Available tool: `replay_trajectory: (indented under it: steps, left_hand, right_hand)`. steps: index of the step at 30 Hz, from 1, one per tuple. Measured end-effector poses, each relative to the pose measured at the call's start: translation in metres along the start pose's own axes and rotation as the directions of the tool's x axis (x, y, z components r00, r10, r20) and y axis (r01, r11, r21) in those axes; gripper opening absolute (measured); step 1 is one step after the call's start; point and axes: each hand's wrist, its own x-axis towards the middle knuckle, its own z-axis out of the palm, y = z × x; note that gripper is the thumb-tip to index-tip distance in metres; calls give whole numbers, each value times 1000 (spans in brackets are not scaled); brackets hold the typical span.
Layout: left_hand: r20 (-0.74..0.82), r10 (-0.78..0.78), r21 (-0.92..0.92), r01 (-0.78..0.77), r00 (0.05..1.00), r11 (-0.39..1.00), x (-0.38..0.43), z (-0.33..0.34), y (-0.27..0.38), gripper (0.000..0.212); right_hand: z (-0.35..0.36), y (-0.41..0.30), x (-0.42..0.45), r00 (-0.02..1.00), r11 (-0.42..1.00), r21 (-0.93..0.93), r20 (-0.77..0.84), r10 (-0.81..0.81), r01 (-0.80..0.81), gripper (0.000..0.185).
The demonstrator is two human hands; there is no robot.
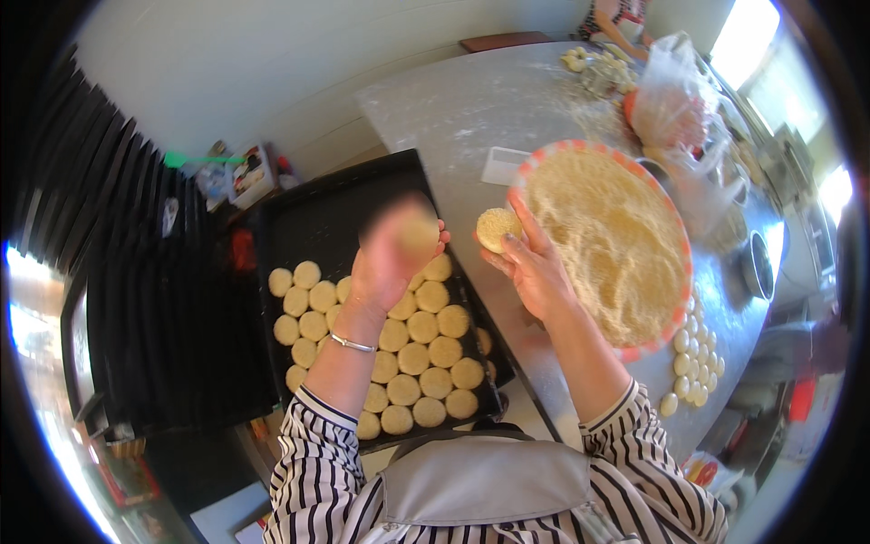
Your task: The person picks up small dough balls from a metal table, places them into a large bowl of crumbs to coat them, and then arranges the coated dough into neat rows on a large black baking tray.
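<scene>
My left hand (pixel 401 255) is above a black baking tray (pixel 319 211), palm up, with a round dough cake (pixel 416 234) on it; that part is blurred. Between the thumb and fingers of my right hand (pixel 533 262) is a seed-coated dough cake (pixel 497 230), beside the left rim of a large round basin (pixel 683 238). Pale sesame-like coating (pixel 605 238) fills much of the basin. Coated round cakes (pixel 413 358) lie in close rows over the nearer part of the tray, some hidden behind my left forearm.
Plain white dough pieces (pixel 693 360) lie right of the basin on the metal table (pixel 442 95). Plastic bags (pixel 673 115) and a metal pot (pixel 756 265) stand farther right. A person (pixel 615 24) works at the far end. Dark stacked trays (pixel 88 156) rise at left.
</scene>
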Motion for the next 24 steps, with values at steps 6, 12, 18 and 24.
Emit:
replay_trajectory:
  steps: [6, 12, 18, 24]
  left_hand:
    - [-98, -37, -15, 36, 995, 999, -30, -91, 54, 38]
    - [-248, -24, 407, 127, 969, 904, -33, -165, 96, 33]
    - [-181, -58, 936, 190, 982, 295, -16, -208, 123, 39]
    - [1, -237, 999, 10, 971, 45, 24, -203, 106, 31]
  right_hand:
    - [47, 47, 36, 990, 996, -70, 120, 71, -63, 54]
    - [85, 87, 88, 942, 929, -316, 204, 266, -194, 58]
    - [132, 112, 130, 886, 635, -772, 274, 375, -30, 43]
    - [139, 139, 173, 802, 185, -919, 394, 450, 348, 36]
